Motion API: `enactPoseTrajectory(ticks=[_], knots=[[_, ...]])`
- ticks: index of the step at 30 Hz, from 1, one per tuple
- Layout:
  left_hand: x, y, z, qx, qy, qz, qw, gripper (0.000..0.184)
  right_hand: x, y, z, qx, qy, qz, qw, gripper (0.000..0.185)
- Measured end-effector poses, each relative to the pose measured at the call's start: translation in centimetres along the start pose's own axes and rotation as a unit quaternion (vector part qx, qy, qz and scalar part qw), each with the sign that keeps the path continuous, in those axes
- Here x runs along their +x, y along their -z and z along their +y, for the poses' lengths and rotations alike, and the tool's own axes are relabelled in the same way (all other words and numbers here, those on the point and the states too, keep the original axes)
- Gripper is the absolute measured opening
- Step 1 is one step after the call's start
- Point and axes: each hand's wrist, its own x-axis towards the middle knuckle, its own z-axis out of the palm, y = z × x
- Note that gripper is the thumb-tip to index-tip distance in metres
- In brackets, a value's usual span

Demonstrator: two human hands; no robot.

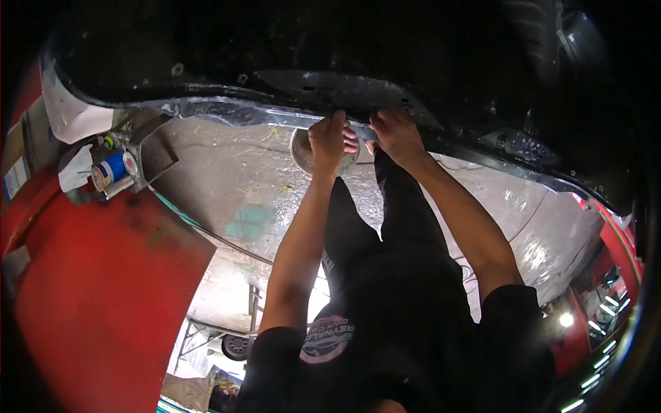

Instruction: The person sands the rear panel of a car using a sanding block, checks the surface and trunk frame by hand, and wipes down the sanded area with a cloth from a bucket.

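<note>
A large dark panel (454,113) fills the top of the view, with a scuffed grey lower edge (241,110). My left hand (330,146) is at this edge near the middle, its fingers curled below and the thumb up against it. Just to the right, my right hand (397,138) pinches the same edge with bent fingers. A short grey stretch of the edge shows between both hands. Behind my left hand, a round bowl-like object (301,150) is partly hidden.
A red panel (110,296) stands at the left. Above it, a holder carries a blue-and-white can (112,170) and white cloth or paper (76,170). A hose (206,233) crosses the grey floor (227,165). A wheel (235,346) shows low down; bright lights are at right.
</note>
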Motion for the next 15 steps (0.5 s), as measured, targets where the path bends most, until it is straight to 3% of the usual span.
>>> enactPoseTrajectory(ticks=[2,5,9,15], knots=[[0.7,-0.7,-0.3,0.013,-0.026,0.011,1.0,0.042,0.2,-0.2,0.1,-0.021,0.031,-0.002,0.999,0.027],[0.2,-0.9,0.2,0.009,0.013,0.028,0.999,0.043,0.2,-0.2,-0.6,-0.049,-0.002,-0.024,0.998,0.061],[0.1,0.1,0.9,-0.015,0.059,0.012,0.998,0.047,0.1,1.9,-1.6,-0.014,-0.016,0.039,0.999,0.052],[0.3,-0.1,0.3,0.001,0.088,-0.003,0.996,0.039,0.9,0.2,-1.9,0.007,-0.006,-0.005,1.0,0.032]])
